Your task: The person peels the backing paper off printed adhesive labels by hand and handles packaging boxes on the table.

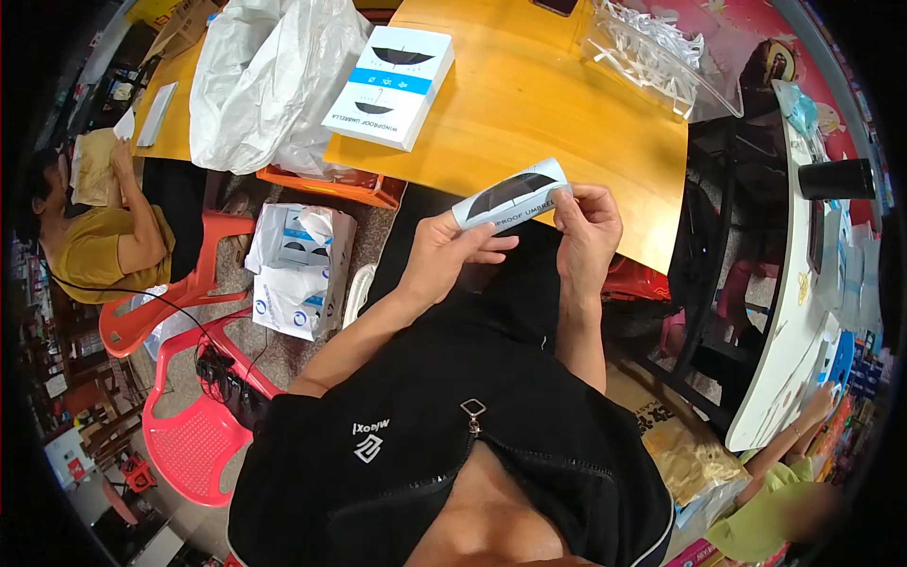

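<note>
Between my two hands a printed paper sheet (510,200) is held in a curved, rolled shape, with an umbrella picture and lettering facing up. My left hand (446,248) is closed on its left end, thumb on top and fingers beneath. At its right end, my right hand (586,227) pinches the edge between thumb and fingers. The sheet is above the near edge of the yellow table (557,104). Beyond it on the table lies a stack of umbrella-printed sheets (392,85), white with a blue band.
A white plastic bag (269,85) lies at the table's left; a clear bin of paper strips (652,57) stands at the far right. An opened carton (300,274) and a pink chair (194,425) are left. One person (109,250) sits left, another (770,501) is lower right.
</note>
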{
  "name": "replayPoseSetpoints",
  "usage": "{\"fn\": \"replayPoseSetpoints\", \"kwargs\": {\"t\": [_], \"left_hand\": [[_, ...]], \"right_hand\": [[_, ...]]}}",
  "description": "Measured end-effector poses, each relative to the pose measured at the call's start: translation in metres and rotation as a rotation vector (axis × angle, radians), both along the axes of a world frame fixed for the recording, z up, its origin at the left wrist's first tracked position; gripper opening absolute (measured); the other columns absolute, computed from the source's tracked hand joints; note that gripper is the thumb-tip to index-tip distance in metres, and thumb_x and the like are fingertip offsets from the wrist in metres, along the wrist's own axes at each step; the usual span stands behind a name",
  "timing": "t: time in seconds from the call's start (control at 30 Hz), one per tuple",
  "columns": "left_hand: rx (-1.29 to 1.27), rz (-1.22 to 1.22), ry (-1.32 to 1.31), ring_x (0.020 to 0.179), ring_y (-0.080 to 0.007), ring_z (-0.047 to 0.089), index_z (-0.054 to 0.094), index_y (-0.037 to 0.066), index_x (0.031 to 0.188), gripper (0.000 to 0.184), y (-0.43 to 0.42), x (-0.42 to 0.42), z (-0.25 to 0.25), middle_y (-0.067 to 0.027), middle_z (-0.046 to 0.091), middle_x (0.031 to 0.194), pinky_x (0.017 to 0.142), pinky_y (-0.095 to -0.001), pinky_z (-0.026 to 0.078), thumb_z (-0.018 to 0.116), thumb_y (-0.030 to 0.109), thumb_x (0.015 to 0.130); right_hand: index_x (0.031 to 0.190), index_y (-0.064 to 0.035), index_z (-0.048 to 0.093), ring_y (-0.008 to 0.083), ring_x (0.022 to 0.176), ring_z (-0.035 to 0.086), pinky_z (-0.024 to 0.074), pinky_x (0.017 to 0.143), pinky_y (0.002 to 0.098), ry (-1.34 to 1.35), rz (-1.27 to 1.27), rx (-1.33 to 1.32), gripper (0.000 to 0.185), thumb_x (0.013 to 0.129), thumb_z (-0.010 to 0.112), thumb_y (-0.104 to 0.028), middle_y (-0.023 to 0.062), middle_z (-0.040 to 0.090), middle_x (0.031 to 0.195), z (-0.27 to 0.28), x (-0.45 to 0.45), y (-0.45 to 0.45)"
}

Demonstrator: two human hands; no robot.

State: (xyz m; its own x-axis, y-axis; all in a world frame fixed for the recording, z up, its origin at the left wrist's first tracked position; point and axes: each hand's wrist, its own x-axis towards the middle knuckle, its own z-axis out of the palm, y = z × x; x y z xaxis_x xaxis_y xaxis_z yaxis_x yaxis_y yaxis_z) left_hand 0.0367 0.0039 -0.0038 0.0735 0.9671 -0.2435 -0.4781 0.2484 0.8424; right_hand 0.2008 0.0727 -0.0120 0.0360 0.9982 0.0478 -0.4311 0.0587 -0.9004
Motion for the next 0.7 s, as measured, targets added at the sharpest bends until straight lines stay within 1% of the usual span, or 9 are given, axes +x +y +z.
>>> {"fn": "replayPoseSetpoints", "kwargs": {"t": [0.07, 0.13, 0.17, 0.23, 0.33, 0.43, 0.53, 0.63, 0.7], "left_hand": [[-0.010, 0.026, 0.000, 0.087, -0.0243, 0.067, 0.052, -0.004, 0.120, 0.031, 0.000, -0.001, 0.001, -0.0152, 0.062, 0.109, 0.067, -0.0261, 0.056, 0.050, 0.007, 0.092], [-0.036, 0.019, -0.001, 0.085, -0.0238, 0.067, 0.052, -0.004, 0.120, 0.030, 0.000, -0.004, 0.002, -0.0150, 0.062, 0.108, 0.066, -0.0258, 0.056, 0.050, 0.008, 0.092], [-0.058, 0.007, 0.000, 0.083, -0.0232, 0.067, 0.052, -0.004, 0.119, 0.030, 0.001, -0.006, 0.002, -0.0148, 0.062, 0.107, 0.065, -0.0254, 0.056, 0.050, 0.008, 0.092], [-0.053, 0.023, -0.002, 0.082, -0.0227, 0.068, 0.053, -0.004, 0.118, 0.029, 0.002, -0.008, 0.000, -0.0145, 0.063, 0.106, 0.064, -0.0250, 0.056, 0.051, 0.008, 0.092], [-0.041, 0.069, 0.000, 0.080, -0.0220, 0.068, 0.053, -0.003, 0.117, 0.027, 0.004, -0.011, -0.001, -0.0144, 0.063, 0.105, 0.062, -0.0240, 0.056, 0.051, 0.008, 0.092], [-0.030, 0.136, 0.012, 0.080, -0.0224, 0.068, 0.054, -0.004, 0.115, 0.026, 0.006, -0.014, 0.000, -0.0147, 0.063, 0.105, 0.060, -0.0232, 0.056, 0.052, 0.008, 0.091], [-0.027, 0.133, 0.077, 0.082, -0.0237, 0.068, 0.055, -0.006, 0.112, 0.025, 0.007, -0.017, -0.001, -0.0155, 0.063, 0.104, 0.057, -0.0246, 0.057, 0.051, 0.009, 0.092], [-0.038, 0.125, 0.093, 0.081, -0.0252, 0.068, 0.056, -0.005, 0.109, 0.023, 0.006, -0.019, -0.007, -0.0159, 0.064, 0.102, 0.054, -0.0247, 0.056, 0.052, 0.009, 0.092], [-0.042, 0.125, 0.094, 0.081, -0.0251, 0.068, 0.057, -0.005, 0.108, 0.023, 0.005, -0.019, -0.003, -0.0159, 0.064, 0.102, 0.054, -0.0250, 0.057, 0.052, 0.010, 0.092]], "right_hand": [[0.091, 0.0022, 0.063, 0.0050, 0.057, 0.047, 0.0371, 0.050, 0.0181, 0.021, 0.012, 0.011, 0.012, 0.080, 0.066, 0.000, 0.0043, 0.063, 0.079, 0.002, 0.000, 0.002], [0.091, 0.0022, 0.064, 0.0045, 0.056, 0.046, 0.0341, 0.049, 0.0177, 0.010, 0.133, -0.167, 0.011, 0.081, 0.066, -0.002, 0.0035, 0.063, 0.077, 0.007, 0.004, 0.006], [0.091, 0.0022, 0.064, 0.0045, 0.056, 0.046, 0.0341, 0.049, 0.0177, 0.008, 0.137, -0.169, 0.011, 0.081, 0.066, -0.002, 0.0035, 0.063, 0.077, 0.005, 0.009, 0.007], [0.090, 0.0021, 0.066, 0.0039, 0.054, 0.043, 0.0310, 0.048, 0.0173, 0.002, 0.312, -0.191, 0.010, 0.081, 0.065, -0.003, 0.0023, 0.062, 0.073, -0.002, 0.018, 0.011], [0.087, 0.0018, 0.067, 0.0033, 0.052, 0.041, 0.0288, 0.046, 0.0175, -0.065, 0.312, -0.187, 0.008, 0.081, 0.066, -0.003, 0.0008, 0.061, 0.070, 0.001, 0.017, 0.009], [0.088, 0.0019, 0.066, 0.0025, 0.052, 0.040, 0.0280, 0.046, 0.0175, -0.084, 0.299, -0.203, 0.008, 0.081, 0.066, -0.002, 0.0001, 0.061, 0.070, -0.005, 0.016, 0.009], [0.089, 0.0019, 0.066, 0.0021, 0.051, 0.039, 0.0274, 0.046, 0.0173, -0.070, 0.285, -0.186, 0.009, 0.080, 0.066, -0.001, -0.0005, 0.061, 0.070, -0.008, 0.012, 0.008], [0.089, 0.0021, 0.066, 0.0021, 0.051, 0.039, 0.0273, 0.046, 0.0172, -0.093, 0.265, -0.202, 0.011, 0.079, 0.067, 0.000, -0.0005, 0.061, 0.070, -0.009, 0.011, 0.008], [0.089, 0.0021, 0.066, 0.0020, 0.051, 0.038, 0.0270, 0.046, 0.0172, -0.100, 0.269, -0.211, 0.011, 0.079, 0.067, 0.000, -0.0005, 0.061, 0.070, -0.010, 0.011, 0.008]]}}
